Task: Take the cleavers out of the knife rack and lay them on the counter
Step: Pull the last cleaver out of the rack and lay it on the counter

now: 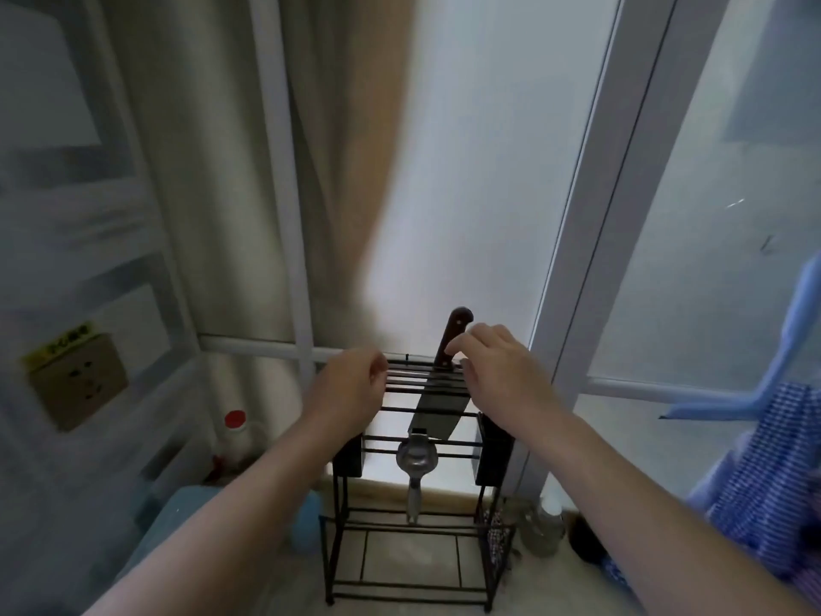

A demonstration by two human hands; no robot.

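Observation:
A black wire knife rack (413, 571) stands on the pale counter (413, 557) in front of a window. One cleaver (437, 409) with a dark wooden handle stands blade-down in the rack's top slots, its handle sticking up. My right hand (502, 371) hovers just right of the handle, fingers curled and apart, fingertips close to the handle but not closed around it. My left hand (351, 386) is at the rack's top left edge, fingers loosely curled; whether it touches the bars is unclear.
A metal strainer-like tool (415, 460) hangs from the rack's front. A red-capped bottle (233, 433) stands at the left. Jars (540, 526) sit at the right of the rack. Blue checked cloth (764, 482) hangs at the far right. A wall socket (80, 375) is at the left.

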